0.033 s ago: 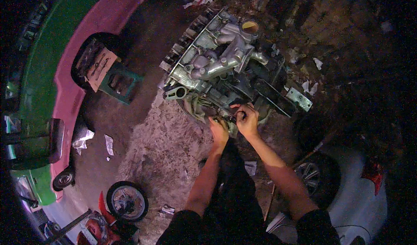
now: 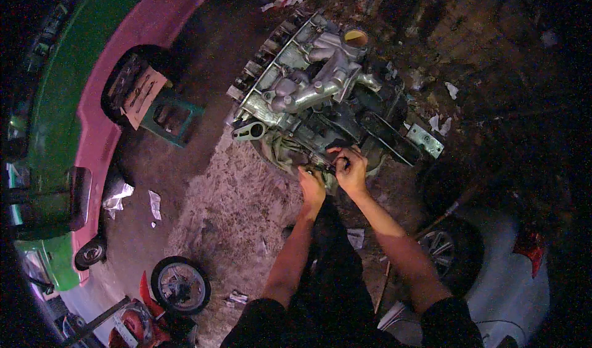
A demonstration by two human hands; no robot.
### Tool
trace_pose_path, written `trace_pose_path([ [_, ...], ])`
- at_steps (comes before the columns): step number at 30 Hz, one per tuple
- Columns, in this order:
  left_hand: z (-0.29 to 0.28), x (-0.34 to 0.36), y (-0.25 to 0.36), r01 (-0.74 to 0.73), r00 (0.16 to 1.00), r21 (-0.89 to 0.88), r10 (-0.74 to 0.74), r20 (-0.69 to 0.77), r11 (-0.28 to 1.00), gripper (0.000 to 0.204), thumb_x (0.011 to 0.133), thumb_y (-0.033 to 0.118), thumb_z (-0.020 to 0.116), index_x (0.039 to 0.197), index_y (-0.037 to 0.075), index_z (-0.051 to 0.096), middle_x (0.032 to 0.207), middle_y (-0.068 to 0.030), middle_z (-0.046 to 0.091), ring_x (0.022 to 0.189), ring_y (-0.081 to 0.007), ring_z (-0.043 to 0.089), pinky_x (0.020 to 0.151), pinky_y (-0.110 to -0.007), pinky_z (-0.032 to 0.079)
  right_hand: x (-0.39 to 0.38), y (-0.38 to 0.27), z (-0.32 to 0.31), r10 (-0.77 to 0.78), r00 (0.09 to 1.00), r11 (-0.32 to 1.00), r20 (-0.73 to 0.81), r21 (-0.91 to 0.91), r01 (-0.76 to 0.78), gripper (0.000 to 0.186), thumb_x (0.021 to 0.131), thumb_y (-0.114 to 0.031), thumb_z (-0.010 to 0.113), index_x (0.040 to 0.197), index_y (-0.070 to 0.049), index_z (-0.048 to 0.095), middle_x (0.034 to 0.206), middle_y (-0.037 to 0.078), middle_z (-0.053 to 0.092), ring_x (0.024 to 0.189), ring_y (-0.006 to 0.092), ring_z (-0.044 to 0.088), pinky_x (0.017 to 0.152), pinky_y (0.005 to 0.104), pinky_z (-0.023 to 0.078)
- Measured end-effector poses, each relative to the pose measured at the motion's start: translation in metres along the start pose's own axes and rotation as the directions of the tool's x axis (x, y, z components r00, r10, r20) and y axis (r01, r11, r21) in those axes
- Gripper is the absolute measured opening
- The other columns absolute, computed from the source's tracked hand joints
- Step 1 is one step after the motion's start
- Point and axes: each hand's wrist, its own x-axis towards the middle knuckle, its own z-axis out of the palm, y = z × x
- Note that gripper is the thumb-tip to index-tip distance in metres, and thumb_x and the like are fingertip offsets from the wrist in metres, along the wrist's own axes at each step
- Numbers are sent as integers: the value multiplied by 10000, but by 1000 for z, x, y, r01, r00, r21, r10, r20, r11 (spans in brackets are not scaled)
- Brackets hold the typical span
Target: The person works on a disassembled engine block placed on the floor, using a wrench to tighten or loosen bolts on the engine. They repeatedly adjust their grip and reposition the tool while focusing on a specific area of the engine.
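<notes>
A partly stripped engine [image 2: 345, 116] sits on the ground in front of me, with a silvery branched manifold [image 2: 330, 89] across its upper side. At its near edge my left hand [image 2: 312, 186] has its fingers bent and drawn together; what they hold, if anything, is too dark to see. Just to the right, my right hand [image 2: 351, 172] is closed in a pinch against the engine's near side. A small dark part shows at its fingertips, its kind unclear. Under the engine's near left side lies a crumpled greenish cloth [image 2: 275, 152].
A green stool [image 2: 169, 121] at the left bears cardboard [image 2: 143, 95] with small parts on it. Beyond it stands a green and pink vehicle [image 2: 102, 89]. A motorcycle wheel [image 2: 180, 285] is at the lower left, a car wheel [image 2: 441, 249] at the lower right. Paper scraps [image 2: 155, 205] litter the ground.
</notes>
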Motion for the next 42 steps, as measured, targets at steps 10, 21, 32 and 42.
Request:
trace_pose_path([
  [10, 28, -18, -22, -127, 987, -60, 120, -108, 990, 626, 885, 50, 569, 1398, -129, 259, 1178, -325, 537, 1069, -461, 550, 918, -471, 444, 8, 1, -2, 6, 999, 999, 37, 34, -7, 81, 695, 11, 535, 685, -46, 591, 877, 86, 727, 723, 325, 642, 819, 392, 473],
  [21, -17, 46, -45, -28, 981, -318, -35, -192, 948, 291, 984, 173, 543, 1194, -28, 526, 944, -138, 643, 811, -239, 595, 757, -372, 485, 5, 3, -1, 45, 998, 999, 39, 5, -46, 94, 727, 5, 530, 669, -58, 570, 910, 58, 732, 730, 321, 631, 873, 409, 459],
  [32, -8, 93, -67, 60, 976, -438, -145, -164, 897, 372, 1019, 271, 499, 1312, 42, 486, 1109, -143, 641, 919, -264, 629, 816, -380, 491, 6, 3, -1, 27, 999, 1000, 35, 11, -28, 102, 709, 25, 530, 645, -54, 532, 932, 63, 737, 667, 329, 607, 914, 413, 452],
  [42, -12, 118, -91, 412, 879, -594, -474, 58, 691, 389, 942, 214, 543, 1310, 96, 495, 1054, -106, 629, 859, -255, 606, 734, -390, 492, 9, -3, 0, -43, 999, 997, -23, 70, 44, 68, 686, 68, 476, 647, 22, 507, 854, 108, 715, 606, 292, 492, 737, 344, 426],
])
